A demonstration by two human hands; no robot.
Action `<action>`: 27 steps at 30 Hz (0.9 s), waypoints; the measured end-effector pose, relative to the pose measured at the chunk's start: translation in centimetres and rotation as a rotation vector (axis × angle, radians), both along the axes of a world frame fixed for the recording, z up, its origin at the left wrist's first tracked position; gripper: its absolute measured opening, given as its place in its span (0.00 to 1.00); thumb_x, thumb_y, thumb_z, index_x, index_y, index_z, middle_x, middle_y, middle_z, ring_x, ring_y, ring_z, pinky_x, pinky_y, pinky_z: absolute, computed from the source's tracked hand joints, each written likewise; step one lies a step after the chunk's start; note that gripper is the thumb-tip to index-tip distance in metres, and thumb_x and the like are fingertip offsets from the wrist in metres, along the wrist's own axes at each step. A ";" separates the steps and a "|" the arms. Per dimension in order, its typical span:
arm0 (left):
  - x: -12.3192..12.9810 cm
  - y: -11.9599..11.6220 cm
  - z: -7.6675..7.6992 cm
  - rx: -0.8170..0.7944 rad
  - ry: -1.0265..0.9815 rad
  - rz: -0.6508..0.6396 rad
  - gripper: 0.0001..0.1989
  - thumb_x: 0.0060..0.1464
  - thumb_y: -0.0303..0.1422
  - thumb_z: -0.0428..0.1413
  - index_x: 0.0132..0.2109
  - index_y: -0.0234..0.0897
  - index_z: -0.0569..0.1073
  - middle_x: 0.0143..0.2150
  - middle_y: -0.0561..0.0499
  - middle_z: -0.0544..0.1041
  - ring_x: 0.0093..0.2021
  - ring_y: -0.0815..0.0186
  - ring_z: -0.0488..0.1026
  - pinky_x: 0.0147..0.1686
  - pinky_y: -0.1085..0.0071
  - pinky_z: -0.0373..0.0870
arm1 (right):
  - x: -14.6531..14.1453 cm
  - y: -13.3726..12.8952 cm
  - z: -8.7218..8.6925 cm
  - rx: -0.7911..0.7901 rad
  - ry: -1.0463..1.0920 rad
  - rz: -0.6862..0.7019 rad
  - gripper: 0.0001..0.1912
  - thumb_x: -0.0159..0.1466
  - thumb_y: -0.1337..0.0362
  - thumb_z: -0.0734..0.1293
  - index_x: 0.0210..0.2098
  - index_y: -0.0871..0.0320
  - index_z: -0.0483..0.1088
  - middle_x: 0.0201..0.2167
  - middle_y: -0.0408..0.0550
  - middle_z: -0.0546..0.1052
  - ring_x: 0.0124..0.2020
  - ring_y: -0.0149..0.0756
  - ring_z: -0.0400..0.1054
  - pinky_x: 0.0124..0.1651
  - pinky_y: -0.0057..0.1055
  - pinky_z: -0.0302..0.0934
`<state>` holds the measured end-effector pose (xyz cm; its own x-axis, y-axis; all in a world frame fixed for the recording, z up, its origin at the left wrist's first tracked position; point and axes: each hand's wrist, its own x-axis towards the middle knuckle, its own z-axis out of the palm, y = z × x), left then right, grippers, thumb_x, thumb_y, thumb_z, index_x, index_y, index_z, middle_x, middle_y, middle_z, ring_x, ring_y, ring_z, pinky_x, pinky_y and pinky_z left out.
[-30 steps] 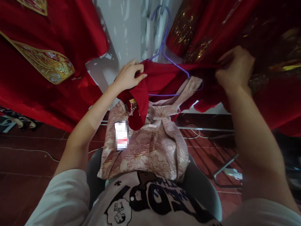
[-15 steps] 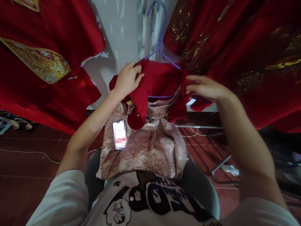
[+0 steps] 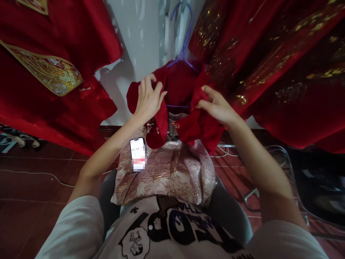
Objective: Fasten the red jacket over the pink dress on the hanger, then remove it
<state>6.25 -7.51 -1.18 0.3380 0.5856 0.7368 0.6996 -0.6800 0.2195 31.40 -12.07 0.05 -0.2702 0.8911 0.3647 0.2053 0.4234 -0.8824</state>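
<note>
A small red garment [image 3: 180,79] hangs open-fronted on a purple hanger [image 3: 185,39] above my lap. My left hand [image 3: 149,95] lies on its left front panel, fingers bent and apart. My right hand [image 3: 214,104] pinches the edge of the right front panel between thumb and fingers. Beaded ornaments show on both panels, partly covered by cloth. Pink brocade fabric [image 3: 172,172] is spread over my lap, with a lit phone [image 3: 138,154] resting on its left side.
Red garments with gold embroidery hang at the left [image 3: 54,111] and at the right [image 3: 269,72]. A pale wall [image 3: 129,46] stands behind. At the right is a metal-framed black chair [image 3: 318,180]; a cable [image 3: 51,174] crosses the tiled floor.
My right hand has moved left and brought the right front panel inward, over the brocade's upper edge. The hanger's shoulders are now more covered by red cloth. My left hand has shifted slightly.
</note>
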 end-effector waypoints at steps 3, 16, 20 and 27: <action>1.1 -1.4 -0.4 -0.108 -0.019 -0.149 0.18 0.67 0.49 0.44 0.44 0.39 0.67 0.42 0.43 0.72 0.49 0.53 0.72 0.50 0.57 0.68 | -0.9 1.0 -0.7 0.073 0.011 -0.032 0.11 0.59 0.60 0.71 0.33 0.54 0.63 0.28 0.40 0.69 0.34 0.33 0.68 0.40 0.34 0.70; 2.0 -2.3 -1.2 -0.501 -0.351 -0.332 0.15 0.71 0.41 0.42 0.46 0.39 0.69 0.40 0.48 0.75 0.40 0.68 0.76 0.41 0.70 0.73 | -5.3 -0.7 -2.3 0.022 0.181 0.030 0.19 0.60 0.47 0.70 0.43 0.52 0.65 0.37 0.44 0.72 0.41 0.34 0.72 0.49 0.34 0.71; 1.9 -3.1 -2.0 -0.424 -0.303 -0.283 0.07 0.65 0.32 0.51 0.50 0.40 0.67 0.46 0.46 0.77 0.43 0.69 0.76 0.41 0.73 0.73 | -5.6 -1.1 -3.1 0.049 0.162 -0.087 0.23 0.56 0.46 0.73 0.42 0.51 0.67 0.40 0.45 0.74 0.44 0.36 0.73 0.53 0.36 0.70; 1.3 -4.0 -1.2 -0.352 -0.216 -0.236 0.03 0.58 0.26 0.55 0.39 0.39 0.70 0.39 0.50 0.76 0.34 0.71 0.74 0.33 0.74 0.71 | -6.1 -1.7 -3.6 0.106 0.115 -0.203 0.20 0.59 0.46 0.71 0.43 0.52 0.69 0.42 0.47 0.76 0.44 0.35 0.72 0.50 0.35 0.71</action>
<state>7.53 -11.51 -2.41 0.3525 0.7381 0.5753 0.4482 -0.6728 0.5886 25.31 -13.79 -3.57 -0.0411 0.8780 0.4769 0.1958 0.4751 -0.8579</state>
